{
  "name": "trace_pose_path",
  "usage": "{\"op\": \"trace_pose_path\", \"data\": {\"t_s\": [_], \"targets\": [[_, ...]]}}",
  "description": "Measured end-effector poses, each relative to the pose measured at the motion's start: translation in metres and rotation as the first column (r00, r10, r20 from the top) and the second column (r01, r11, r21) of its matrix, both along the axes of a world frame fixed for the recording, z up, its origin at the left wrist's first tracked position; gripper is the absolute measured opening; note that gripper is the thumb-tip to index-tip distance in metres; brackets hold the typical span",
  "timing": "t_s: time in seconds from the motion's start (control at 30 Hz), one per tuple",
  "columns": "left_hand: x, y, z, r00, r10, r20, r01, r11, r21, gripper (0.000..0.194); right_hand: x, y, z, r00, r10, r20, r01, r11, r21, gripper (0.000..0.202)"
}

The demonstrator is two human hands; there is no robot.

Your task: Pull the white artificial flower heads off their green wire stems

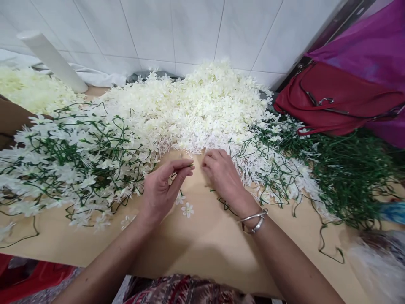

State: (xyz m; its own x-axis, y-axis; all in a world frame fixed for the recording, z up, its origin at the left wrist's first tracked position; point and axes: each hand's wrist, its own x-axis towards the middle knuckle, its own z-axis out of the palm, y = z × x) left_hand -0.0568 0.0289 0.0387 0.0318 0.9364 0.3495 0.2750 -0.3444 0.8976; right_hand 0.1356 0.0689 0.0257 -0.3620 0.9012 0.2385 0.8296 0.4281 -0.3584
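Observation:
My left hand [161, 188] is over the middle of the table, its thumb and fingertips pinched on the tip of a thin green stem [190, 166]. Just to the right, my right hand [221, 171] has its fingers bent together near the edge of the white flower heap [202, 105]; whatever they hold is too small to make out. A loose white flower [187, 210] lies flat below the hands. Beside my left hand, white flowers on green stems [85, 160] form a pile. More green stems [348, 173] are heaped at the right.
A white roll [53, 61] leans at the back left against the tiled wall [196, 29]. On the right sit a red handbag [341, 97] and a purple bag [373, 46]. Clear plastic [379, 261] lies at the lower right. A red container [34, 276] is below the table's left edge.

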Motion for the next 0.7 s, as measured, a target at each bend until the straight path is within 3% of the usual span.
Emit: {"op": "trace_pose_path", "data": {"t_s": [0.1,0.17,0.23,0.37,0.43,0.57,0.7], "targets": [[0.004,0.001,-0.006,0.947,-0.11,0.301,0.174,0.965,-0.197,0.022,0.006,-0.004,0.002,0.992,-0.05,-0.118,0.053,0.998,0.021,0.016],[0.009,0.002,-0.013,0.88,-0.102,0.464,0.269,0.912,-0.31,0.024,0.013,-0.011,0.006,0.954,-0.1,-0.283,0.107,0.994,0.01,0.015],[0.014,0.002,-0.02,0.842,-0.063,0.536,0.307,0.872,-0.38,0.027,0.018,-0.02,0.01,0.865,-0.154,-0.478,0.144,0.988,-0.058,0.012],[0.023,0.0,-0.026,0.875,-0.028,0.484,0.267,0.861,-0.432,0.035,0.019,-0.035,0.008,0.637,-0.262,-0.725,0.084,0.958,-0.273,0.006],[0.026,-0.001,-0.027,0.892,-0.021,0.452,0.235,0.875,-0.423,0.036,0.017,-0.039,0.002,0.57,-0.296,-0.766,0.034,0.941,-0.337,0.005],[0.026,-0.002,-0.031,0.9,-0.006,0.435,0.198,0.896,-0.398,0.032,0.015,-0.043,-0.005,0.564,-0.306,-0.767,-0.013,0.925,-0.379,0.005],[0.023,-0.004,-0.035,0.934,-0.029,0.355,0.172,0.909,-0.379,0.025,0.015,-0.045,-0.001,0.584,-0.294,-0.757,-0.027,0.925,-0.38,0.005]]}}
